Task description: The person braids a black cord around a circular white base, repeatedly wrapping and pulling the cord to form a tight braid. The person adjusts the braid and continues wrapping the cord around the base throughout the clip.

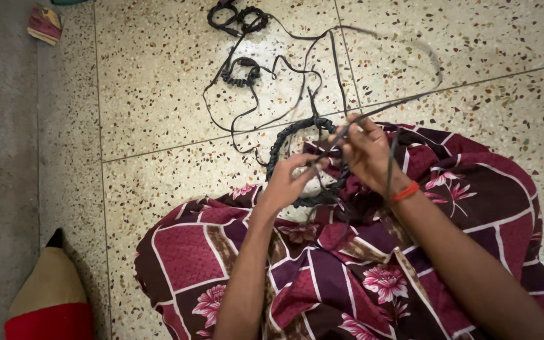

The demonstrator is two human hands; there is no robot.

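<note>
Over a lap draped in maroon floral cloth (360,277), the left hand (284,182) pinches the black braided ring (294,135) with fingers closed on its rim, while the right hand (366,151) grips a thin black cord (410,97) that trails across the speckled floor (158,82), where more coiled cord (240,69) lies
</note>
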